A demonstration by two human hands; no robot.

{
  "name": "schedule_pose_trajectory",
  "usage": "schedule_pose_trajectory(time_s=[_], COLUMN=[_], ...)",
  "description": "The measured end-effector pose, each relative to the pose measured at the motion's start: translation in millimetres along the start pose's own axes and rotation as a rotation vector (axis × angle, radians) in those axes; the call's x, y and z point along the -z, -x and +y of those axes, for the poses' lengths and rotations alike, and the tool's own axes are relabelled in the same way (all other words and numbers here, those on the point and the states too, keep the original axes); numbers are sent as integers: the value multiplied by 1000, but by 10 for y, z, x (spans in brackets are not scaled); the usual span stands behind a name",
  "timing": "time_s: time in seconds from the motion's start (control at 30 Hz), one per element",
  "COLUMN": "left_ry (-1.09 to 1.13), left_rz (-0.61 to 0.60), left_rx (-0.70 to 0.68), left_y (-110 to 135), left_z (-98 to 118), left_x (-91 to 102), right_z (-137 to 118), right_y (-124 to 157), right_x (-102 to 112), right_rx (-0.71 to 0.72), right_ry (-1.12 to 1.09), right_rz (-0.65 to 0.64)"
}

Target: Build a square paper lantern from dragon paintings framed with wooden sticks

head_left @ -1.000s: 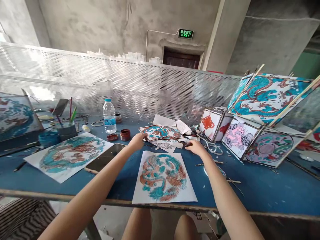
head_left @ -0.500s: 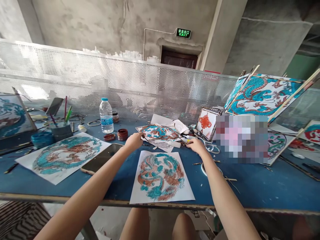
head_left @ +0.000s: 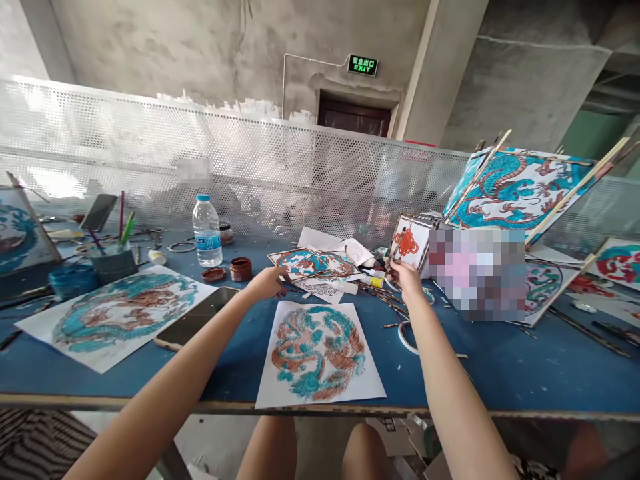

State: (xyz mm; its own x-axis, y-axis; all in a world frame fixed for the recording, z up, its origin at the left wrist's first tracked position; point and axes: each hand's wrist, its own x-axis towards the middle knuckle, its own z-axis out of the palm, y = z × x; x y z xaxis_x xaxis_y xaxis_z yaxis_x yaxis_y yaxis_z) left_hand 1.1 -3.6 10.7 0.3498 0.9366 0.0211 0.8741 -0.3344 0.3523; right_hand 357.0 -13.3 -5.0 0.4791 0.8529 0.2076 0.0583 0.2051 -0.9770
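Observation:
My left hand (head_left: 270, 283) hovers at the left edge of a small stack of blue and brown painted pictures (head_left: 303, 263), fingers somewhat apart. Further right, my right hand (head_left: 406, 279) has its fingers closed at the lower left corner of a small framed picture (head_left: 420, 235) with a red knot on it. The fingers hide that corner. Between my forearms a round painting of blue-green and brown creatures (head_left: 320, 353) lies flat on white paper near the table's front edge.
At left lie a dragon painting (head_left: 130, 313) and a phone (head_left: 197, 319). Behind them stand a water bottle (head_left: 207, 233), a brown paint jar (head_left: 241, 269) and a blue paint pot (head_left: 73, 282). Thin sticks (head_left: 393, 300) and a white ring (head_left: 407, 339) lie near my right arm. A large framed dragon picture (head_left: 520, 190) rises at right.
My right hand has moved up and slightly right, from beside the stack to the framed knot picture. My left hand has loosened its fingers and dropped slightly from the stack's corner.

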Motion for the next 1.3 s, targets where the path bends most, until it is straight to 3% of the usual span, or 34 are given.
schedule_pose_trajectory(time_s=[0.13, 0.27, 0.53, 0.7, 0.77, 0.9, 1.13, 1.23, 1.3], left_ry=[4, -62, 105, 354, 463, 498, 522, 421, 395], left_rz=[-141, -251, -224, -319, -255, 1, 161, 217, 185], left_rx=[-105, -107, -70, -102, -102, -34, 84, 154, 168], left_y=[54, 90, 87, 60, 28, -60, -80, -60, -47], left_z=[38, 32, 48, 35, 23, 7, 67, 89, 95], left_x=[42, 59, 44, 45, 0, -151, -176, -104, -63], right_z=[25, 43, 35, 0, -5, 7, -95, -166, -179], right_y=[34, 49, 68, 159, 199, 266, 516, 757, 938], right_x=[-41, -59, -65, -175, -224, -311, -514, -663, -772], right_rx=[-8, -7, -21, -7, 9, 26, 46, 15, -55], right_ry=[-7, 21, 67, 41, 32, 35, 41, 37, 44], right_rz=[-13, -28, -94, -235, -266, -341, -569, -784, -986])
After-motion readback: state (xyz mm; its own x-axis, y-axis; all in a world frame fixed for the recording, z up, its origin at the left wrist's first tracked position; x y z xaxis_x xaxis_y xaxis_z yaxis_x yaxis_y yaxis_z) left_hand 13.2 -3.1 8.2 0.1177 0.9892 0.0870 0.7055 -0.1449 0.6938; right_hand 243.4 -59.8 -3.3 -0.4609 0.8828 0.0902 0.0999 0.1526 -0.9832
